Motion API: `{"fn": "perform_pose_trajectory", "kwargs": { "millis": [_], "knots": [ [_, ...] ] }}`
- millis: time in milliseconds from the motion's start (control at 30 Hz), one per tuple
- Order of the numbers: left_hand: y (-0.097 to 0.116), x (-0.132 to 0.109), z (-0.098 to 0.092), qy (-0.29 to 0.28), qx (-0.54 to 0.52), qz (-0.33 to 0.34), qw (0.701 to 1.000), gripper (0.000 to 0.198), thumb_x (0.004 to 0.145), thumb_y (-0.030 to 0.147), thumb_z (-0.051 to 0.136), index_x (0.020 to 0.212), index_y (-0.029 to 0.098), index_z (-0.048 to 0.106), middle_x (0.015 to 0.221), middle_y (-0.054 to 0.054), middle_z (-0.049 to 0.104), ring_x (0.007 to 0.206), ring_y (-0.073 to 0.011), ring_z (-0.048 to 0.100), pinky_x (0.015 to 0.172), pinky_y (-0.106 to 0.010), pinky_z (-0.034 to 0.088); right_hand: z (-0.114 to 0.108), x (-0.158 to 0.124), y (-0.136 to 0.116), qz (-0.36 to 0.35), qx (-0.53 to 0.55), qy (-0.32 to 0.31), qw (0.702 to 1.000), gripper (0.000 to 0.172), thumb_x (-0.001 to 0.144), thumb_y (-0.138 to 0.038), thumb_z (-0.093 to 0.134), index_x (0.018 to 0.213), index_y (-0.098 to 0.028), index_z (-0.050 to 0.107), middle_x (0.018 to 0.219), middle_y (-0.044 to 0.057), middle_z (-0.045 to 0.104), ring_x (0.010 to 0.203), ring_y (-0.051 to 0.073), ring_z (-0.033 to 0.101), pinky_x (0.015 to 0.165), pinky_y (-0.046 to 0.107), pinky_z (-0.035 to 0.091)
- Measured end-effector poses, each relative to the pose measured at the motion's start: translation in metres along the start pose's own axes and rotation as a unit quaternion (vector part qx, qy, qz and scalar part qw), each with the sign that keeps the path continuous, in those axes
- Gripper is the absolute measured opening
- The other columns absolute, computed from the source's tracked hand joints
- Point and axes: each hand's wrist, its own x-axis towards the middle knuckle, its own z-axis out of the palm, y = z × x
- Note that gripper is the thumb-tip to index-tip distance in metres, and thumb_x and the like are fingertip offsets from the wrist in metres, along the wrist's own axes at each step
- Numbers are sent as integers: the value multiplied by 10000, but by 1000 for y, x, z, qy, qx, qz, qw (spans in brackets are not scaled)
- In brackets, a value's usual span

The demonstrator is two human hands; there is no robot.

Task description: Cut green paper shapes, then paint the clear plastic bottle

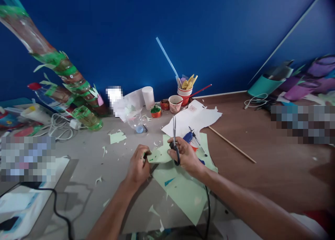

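Note:
My left hand [139, 165] is closed on the edge of a small piece of pale green paper [160, 155]. Dark green paint marks show on my thumb and on the paper. In my right hand [187, 156] is a pair of black-handled scissors [175, 131], fingers through the loops and blades pointing up and away from me. The scissors are at the right end of the piece; whether the blades touch it I cannot tell. Beneath both hands lies a larger pale green sheet [183, 194]. A blue glue gun [188, 136] rests just beyond my right hand.
White paper [193, 117], a wooden stick [231, 144] and paper scraps [117, 137] lie around. Along the blue wall stand paper cups [175, 103], a cup of plastic cutlery [185, 93] and a green paint pot [155, 110]. A bottle-built trunk [69, 75] leans at left; a black cable [208, 212] runs nearby.

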Motion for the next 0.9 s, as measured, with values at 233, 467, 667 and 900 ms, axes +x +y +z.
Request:
{"fn": "perform_pose_trajectory", "kwargs": {
  "millis": [233, 467, 667, 900],
  "knots": [
    [7, 3, -2, -65, -300, -333, 891, 267, 836, 432, 565, 959, 196, 559, 675, 20, 584, 519, -120, 531, 490, -237, 420, 0, 2, -2, -4, 10, 14, 1000, 384, 607, -278, 746, 915, -211, 526, 630, -68, 459, 540, 92, 403, 506, 225, 311],
    [16, 7, -4, -80, -434, -368, 818, 421, 724, 535, 683, 890, 157, 598, 549, 18, 577, 424, -111, 508, 429, -230, 377, -3, 2, 0, -20, 22, 30, 999, 342, 636, -299, 726, 913, -207, 548, 596, -78, 428, 511, 84, 361, 476, 220, 286],
    [-1, 6, -7, -3, -331, -298, 896, 187, 799, 368, 625, 816, 183, 599, 586, 44, 524, 464, -80, 443, 472, -218, 344, -9, 6, -4, -17, 44, 86, 995, 345, 627, -311, 734, 916, -213, 573, 632, -70, 435, 523, 85, 375, 477, 224, 293],
    [-4, 1, -5, -73, 105, -17, 992, 169, 796, 244, 583, 936, 194, 664, 1014, -84, 620, 924, -231, 582, 831, -389, 463, -11, 8, -8, -8, 57, 122, 991, 366, 606, -326, 738, 917, -219, 576, 653, -62, 437, 552, 97, 405, 501, 233, 338]
  ]
}}
